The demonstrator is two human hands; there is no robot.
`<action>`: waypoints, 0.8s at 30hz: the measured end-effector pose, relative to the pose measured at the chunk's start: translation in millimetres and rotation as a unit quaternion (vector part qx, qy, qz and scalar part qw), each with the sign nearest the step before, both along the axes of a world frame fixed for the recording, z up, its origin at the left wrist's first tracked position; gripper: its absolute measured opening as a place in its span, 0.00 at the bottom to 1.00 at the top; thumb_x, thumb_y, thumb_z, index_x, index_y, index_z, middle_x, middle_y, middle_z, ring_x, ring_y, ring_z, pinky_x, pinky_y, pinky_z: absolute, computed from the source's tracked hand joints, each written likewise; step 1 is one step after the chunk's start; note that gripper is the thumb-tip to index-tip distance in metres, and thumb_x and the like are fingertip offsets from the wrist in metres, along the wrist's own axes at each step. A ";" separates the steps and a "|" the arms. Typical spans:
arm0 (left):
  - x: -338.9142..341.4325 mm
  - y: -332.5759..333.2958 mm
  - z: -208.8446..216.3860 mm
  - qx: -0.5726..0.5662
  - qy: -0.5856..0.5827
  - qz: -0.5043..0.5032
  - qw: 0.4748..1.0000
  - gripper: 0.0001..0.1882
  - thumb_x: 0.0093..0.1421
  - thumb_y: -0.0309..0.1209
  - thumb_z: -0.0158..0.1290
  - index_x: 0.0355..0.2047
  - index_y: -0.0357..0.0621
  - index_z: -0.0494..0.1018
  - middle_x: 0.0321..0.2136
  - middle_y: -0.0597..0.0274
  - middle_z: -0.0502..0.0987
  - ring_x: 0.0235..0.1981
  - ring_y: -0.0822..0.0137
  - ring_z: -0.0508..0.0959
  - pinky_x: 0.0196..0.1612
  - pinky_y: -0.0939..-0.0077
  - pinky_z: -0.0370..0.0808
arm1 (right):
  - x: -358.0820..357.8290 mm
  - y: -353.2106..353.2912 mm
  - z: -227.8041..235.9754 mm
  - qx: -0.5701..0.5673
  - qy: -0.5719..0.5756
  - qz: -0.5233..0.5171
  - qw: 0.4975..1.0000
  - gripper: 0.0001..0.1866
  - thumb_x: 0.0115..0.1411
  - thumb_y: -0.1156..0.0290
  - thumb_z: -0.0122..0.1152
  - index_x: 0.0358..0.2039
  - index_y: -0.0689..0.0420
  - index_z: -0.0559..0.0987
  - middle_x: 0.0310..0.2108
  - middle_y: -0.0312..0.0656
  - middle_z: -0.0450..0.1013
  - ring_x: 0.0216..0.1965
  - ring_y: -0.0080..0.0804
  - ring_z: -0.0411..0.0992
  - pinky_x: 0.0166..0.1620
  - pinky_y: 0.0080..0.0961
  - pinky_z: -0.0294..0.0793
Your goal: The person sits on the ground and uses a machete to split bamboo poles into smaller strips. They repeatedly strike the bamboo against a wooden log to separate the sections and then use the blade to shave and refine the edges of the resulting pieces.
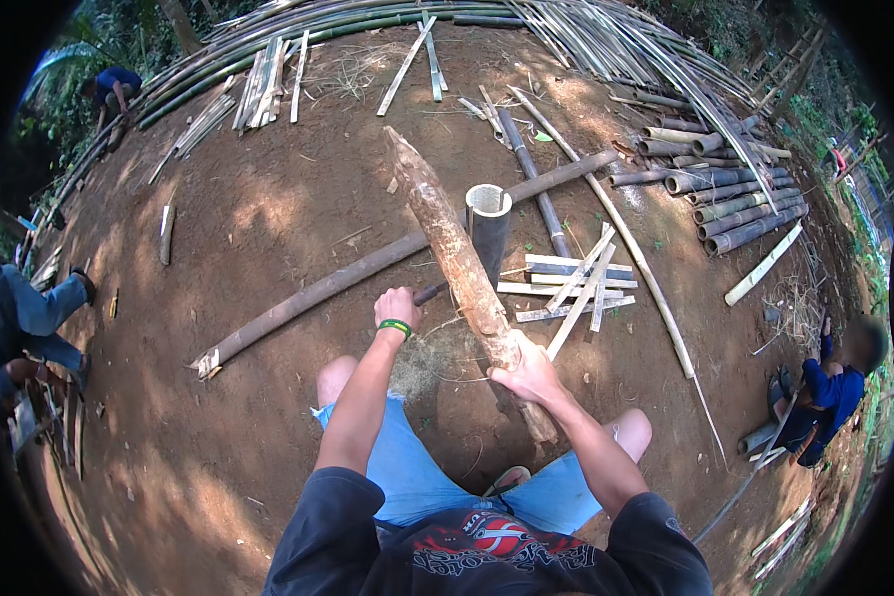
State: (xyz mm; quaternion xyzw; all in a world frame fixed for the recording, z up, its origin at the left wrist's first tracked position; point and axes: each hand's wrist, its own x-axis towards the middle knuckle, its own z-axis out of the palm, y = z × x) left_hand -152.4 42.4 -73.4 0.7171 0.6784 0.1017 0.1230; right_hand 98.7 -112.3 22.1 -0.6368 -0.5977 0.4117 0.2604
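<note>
My right hand [528, 372] is closed around the lower part of a thick, rough wooden club [457, 258]. The club slants up and away to the left, its worn end high. My left hand [397, 310] is a fist around the dark handle [430, 293] of a tool; the club hides its far part, so I cannot tell its kind. Just beyond, a bamboo section [489, 233] stands upright, its pale hollow end facing up. The club covers part of its side, and whether the tool touches it is hidden.
A long pole [308, 300] lies across the dirt behind the bamboo section. Split bamboo strips [576, 283] are heaped to the right, beyond them stacked bamboo lengths [735, 204]. One person [829, 397] sits at the right; others are at the left edge [35, 318] and far left [117, 84].
</note>
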 end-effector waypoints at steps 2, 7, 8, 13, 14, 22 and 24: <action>2.1 9.1 0.4 -0.009 0.017 -0.004 1.000 0.10 0.51 0.32 0.62 0.35 0.48 0.84 0.33 0.44 0.83 0.37 0.47 0.84 0.44 0.55 0.81 | -9.0 -0.1 20.0 0.063 0.007 -0.007 0.998 0.37 0.45 0.60 0.72 0.55 0.61 0.72 0.43 0.57 0.79 0.45 0.54 0.78 0.51 0.42 0.75; 0.0 -2.3 -43.4 -0.094 -0.034 -0.007 0.995 0.10 0.50 0.33 0.62 0.34 0.47 0.84 0.33 0.42 0.83 0.38 0.46 0.84 0.46 0.53 0.81 | 24.8 9.1 -82.8 -0.101 -0.192 -0.011 0.976 0.31 0.47 0.55 0.71 0.48 0.59 0.74 0.37 0.57 0.78 0.42 0.55 0.78 0.49 0.45 0.76; 16.0 -19.1 -48.6 -0.041 -0.083 0.054 0.994 0.12 0.49 0.34 0.63 0.35 0.46 0.84 0.34 0.41 0.83 0.39 0.44 0.84 0.48 0.52 0.80 | 35.4 10.7 -85.7 -0.080 -0.186 -0.006 0.979 0.31 0.47 0.56 0.71 0.47 0.58 0.74 0.37 0.57 0.79 0.41 0.55 0.78 0.48 0.45 0.77; 15.7 -24.1 -45.6 -0.011 -0.087 0.033 0.996 0.12 0.49 0.30 0.62 0.36 0.48 0.82 0.32 0.41 0.82 0.37 0.42 0.83 0.45 0.50 0.80 | 12.6 4.9 -21.1 0.051 -0.086 -0.007 0.995 0.35 0.46 0.59 0.72 0.53 0.59 0.73 0.37 0.56 0.79 0.40 0.55 0.79 0.46 0.43 0.78; 15.3 -14.6 -42.1 -0.001 -0.076 0.021 0.997 0.11 0.49 0.29 0.61 0.36 0.48 0.81 0.32 0.41 0.82 0.37 0.43 0.83 0.44 0.50 0.79 | 5.0 4.2 -7.7 0.074 -0.064 -0.021 0.995 0.36 0.45 0.59 0.72 0.55 0.59 0.72 0.36 0.58 0.79 0.40 0.56 0.79 0.45 0.44 0.78; 43.3 -0.9 -79.7 -0.021 -0.101 -0.034 0.994 0.12 0.49 0.28 0.60 0.36 0.50 0.78 0.34 0.45 0.82 0.39 0.42 0.82 0.45 0.49 0.78 | 45.0 -15.0 -91.4 -0.019 -0.163 -0.050 0.985 0.33 0.46 0.55 0.71 0.49 0.59 0.73 0.38 0.56 0.78 0.43 0.56 0.77 0.51 0.43 0.75; 31.8 -9.0 -100.6 -0.025 -0.111 -0.030 0.993 0.12 0.50 0.28 0.60 0.36 0.51 0.78 0.34 0.46 0.82 0.39 0.42 0.81 0.44 0.48 0.78 | 38.0 -18.1 -29.4 0.015 -0.072 -0.075 0.994 0.35 0.47 0.59 0.73 0.53 0.61 0.73 0.43 0.55 0.78 0.46 0.50 0.77 0.53 0.38 0.75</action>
